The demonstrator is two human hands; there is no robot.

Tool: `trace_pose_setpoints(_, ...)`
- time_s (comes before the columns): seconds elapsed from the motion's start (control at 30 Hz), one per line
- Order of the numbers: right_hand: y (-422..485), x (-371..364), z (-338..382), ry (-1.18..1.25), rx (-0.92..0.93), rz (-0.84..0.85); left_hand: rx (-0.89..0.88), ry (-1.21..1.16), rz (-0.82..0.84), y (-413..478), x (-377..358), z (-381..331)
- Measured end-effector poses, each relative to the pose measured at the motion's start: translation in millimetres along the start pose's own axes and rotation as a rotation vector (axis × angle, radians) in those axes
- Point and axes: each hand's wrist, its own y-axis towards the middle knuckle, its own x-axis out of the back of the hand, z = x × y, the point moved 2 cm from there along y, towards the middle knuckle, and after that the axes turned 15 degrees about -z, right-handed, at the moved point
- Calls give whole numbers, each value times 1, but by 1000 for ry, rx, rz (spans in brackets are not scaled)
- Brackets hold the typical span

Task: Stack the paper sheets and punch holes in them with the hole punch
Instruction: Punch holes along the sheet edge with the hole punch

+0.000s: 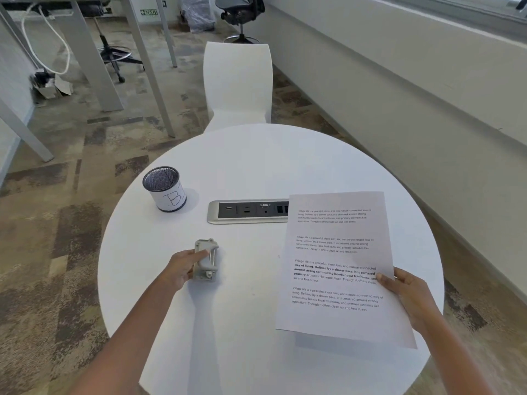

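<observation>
A printed paper sheet (336, 252) with several text paragraphs is held a little above the right side of the round white table (256, 166). My right hand (405, 292) pinches its right edge, thumb on top. How many sheets are in that hold I cannot tell. A grey metal hole punch (207, 262) stands on the table left of centre. My left hand (182, 269) is wrapped around its left side, fingers on the lever.
A black mesh pen cup (165, 189) with a white label marked "B" stands at the table's left. A power socket strip (248, 212) is set into the middle, partly under the sheet. A white chair (238, 84) stands behind the table.
</observation>
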Motion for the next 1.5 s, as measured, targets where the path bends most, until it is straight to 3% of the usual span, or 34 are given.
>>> trace_pose_setpoints(0.47, 4, 5, -5, -14, -3, -26, -21, 28, -3, 23, 21, 9)
trace_pose_setpoints(0.67, 3, 9, -7, -11, 3, -34, -131, 193, -164, 24, 22, 7)
trace_pose_setpoints(0.93, 3, 19, -15, 28, -28, -27, -374, 626, -360, 19, 14, 8)
trace_pose_setpoints(1.5, 9, 27, -24, 51, -56, -15, -397, 729, -429, 7, 3, 7)
